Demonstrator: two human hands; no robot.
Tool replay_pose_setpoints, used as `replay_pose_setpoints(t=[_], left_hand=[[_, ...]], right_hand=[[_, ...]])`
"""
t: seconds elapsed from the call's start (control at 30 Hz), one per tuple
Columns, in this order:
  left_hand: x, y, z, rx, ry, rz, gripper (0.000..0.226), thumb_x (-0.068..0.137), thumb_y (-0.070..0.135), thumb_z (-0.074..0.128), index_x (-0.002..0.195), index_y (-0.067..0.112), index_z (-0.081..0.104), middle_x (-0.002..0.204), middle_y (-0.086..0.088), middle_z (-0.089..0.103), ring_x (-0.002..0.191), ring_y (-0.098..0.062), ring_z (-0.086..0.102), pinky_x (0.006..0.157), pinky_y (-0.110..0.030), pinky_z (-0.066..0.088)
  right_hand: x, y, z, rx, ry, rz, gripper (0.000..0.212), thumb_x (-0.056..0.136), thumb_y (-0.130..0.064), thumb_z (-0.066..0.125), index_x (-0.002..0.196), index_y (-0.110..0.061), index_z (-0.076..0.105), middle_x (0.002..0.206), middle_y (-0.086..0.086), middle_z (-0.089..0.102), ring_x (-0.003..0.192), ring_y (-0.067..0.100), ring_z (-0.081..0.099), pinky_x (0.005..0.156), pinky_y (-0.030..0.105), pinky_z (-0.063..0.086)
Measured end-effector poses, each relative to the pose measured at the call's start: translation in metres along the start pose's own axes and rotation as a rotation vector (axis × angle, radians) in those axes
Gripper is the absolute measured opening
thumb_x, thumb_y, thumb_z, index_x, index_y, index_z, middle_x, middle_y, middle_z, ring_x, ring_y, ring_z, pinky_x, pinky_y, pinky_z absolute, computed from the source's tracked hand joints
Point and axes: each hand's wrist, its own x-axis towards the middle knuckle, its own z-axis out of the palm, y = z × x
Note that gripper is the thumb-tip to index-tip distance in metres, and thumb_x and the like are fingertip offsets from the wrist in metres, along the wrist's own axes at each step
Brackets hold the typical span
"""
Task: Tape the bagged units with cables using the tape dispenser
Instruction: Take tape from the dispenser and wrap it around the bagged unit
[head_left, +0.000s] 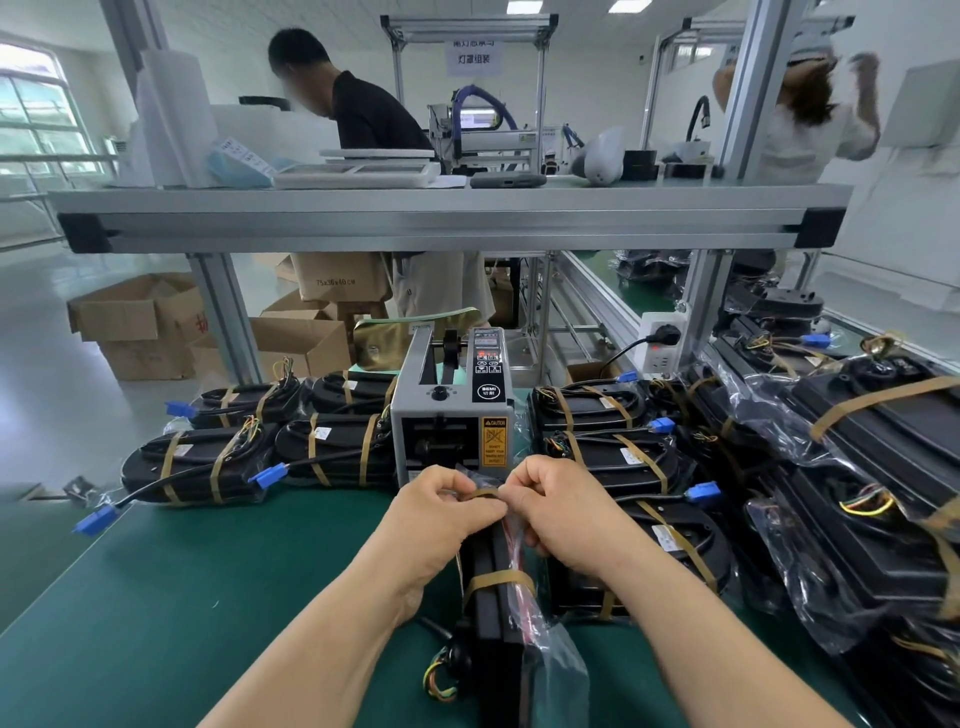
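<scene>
A black bagged unit (493, 618) stands on edge on the green mat in front of me, its cable and coloured wires (439, 675) at the near end. One brown tape band (498, 578) wraps its middle. At its far end my left hand (441, 512) and my right hand (558, 506) both pinch a second brown tape strip (485, 493) against the bag. Just beyond stands the grey tape dispenser (449, 415), its outlet facing my hands.
Taped bagged units with blue connectors lie left (202, 462) and right (623, 457) of the dispenser. More bagged units pile up at far right (857, 467). An aluminium shelf (447, 218) spans overhead. Cardboard boxes (140, 322) sit on the floor. Two people work behind.
</scene>
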Motion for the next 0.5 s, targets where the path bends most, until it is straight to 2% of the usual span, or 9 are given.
replay_pose_setpoints(t=[0.13,0.2,0.27,0.33,0.37,0.43,0.5], left_hand=[[-0.010,0.005,-0.003,0.022,-0.026,-0.008,0.034,0.075,0.017,0.083,0.102,0.015,0.061,0.077,0.001,0.058,0.041,0.008,0.052,0.041,-0.010,0.039],[-0.015,0.006,-0.003,0.011,-0.015,-0.006,0.035,0.075,0.018,0.083,0.103,0.016,0.061,0.078,0.001,0.059,0.042,0.009,0.052,0.041,-0.010,0.039],[-0.021,0.006,-0.002,0.019,-0.014,0.016,0.032,0.076,0.020,0.080,0.103,0.020,0.062,0.073,0.004,0.058,0.045,0.007,0.053,0.043,-0.011,0.040],[-0.029,0.004,0.002,0.080,0.007,0.071,0.023,0.081,0.018,0.072,0.101,0.027,0.065,0.072,0.008,0.062,0.056,0.003,0.059,0.052,-0.016,0.047],[-0.034,0.003,0.002,0.112,-0.001,0.093,0.025,0.084,0.012,0.064,0.100,0.032,0.066,0.076,0.009,0.068,0.066,-0.002,0.064,0.062,-0.019,0.052],[-0.042,0.001,-0.001,0.083,-0.063,0.085,0.046,0.085,-0.001,0.046,0.100,0.034,0.071,0.087,0.007,0.076,0.087,-0.009,0.070,0.084,-0.027,0.057],[-0.045,-0.005,-0.008,-0.041,-0.151,0.052,0.058,0.083,-0.011,0.036,0.107,0.029,0.071,0.094,-0.002,0.077,0.094,-0.017,0.073,0.092,-0.033,0.056]], right_hand=[[-0.004,-0.001,0.001,-0.042,0.013,-0.002,0.016,0.098,-0.030,0.059,0.084,-0.023,0.061,0.073,-0.002,0.065,0.061,0.010,0.057,0.058,0.028,0.049],[-0.007,-0.002,0.005,-0.121,0.064,-0.006,0.019,0.095,-0.041,0.058,0.086,-0.025,0.061,0.078,-0.007,0.064,0.070,0.009,0.057,0.070,0.034,0.052],[-0.009,-0.007,0.008,-0.117,0.099,0.025,0.033,0.088,-0.059,0.059,0.089,-0.026,0.060,0.085,-0.008,0.065,0.079,0.011,0.060,0.081,0.037,0.053],[-0.010,-0.013,0.010,-0.130,0.065,0.056,0.051,0.079,-0.074,0.056,0.098,-0.026,0.057,0.094,-0.008,0.065,0.086,0.011,0.062,0.080,0.033,0.053],[-0.011,-0.016,0.009,-0.172,0.017,0.057,0.059,0.076,-0.078,0.054,0.105,-0.026,0.054,0.100,-0.008,0.065,0.088,0.009,0.061,0.078,0.030,0.052],[-0.013,-0.021,0.009,-0.320,-0.103,0.043,0.076,0.075,-0.084,0.048,0.125,-0.027,0.047,0.118,-0.006,0.063,0.099,0.008,0.059,0.078,0.028,0.046],[-0.016,-0.023,0.008,-0.478,-0.189,0.022,0.089,0.080,-0.082,0.048,0.145,-0.021,0.036,0.138,0.002,0.056,0.117,0.017,0.056,0.089,0.031,0.043]])
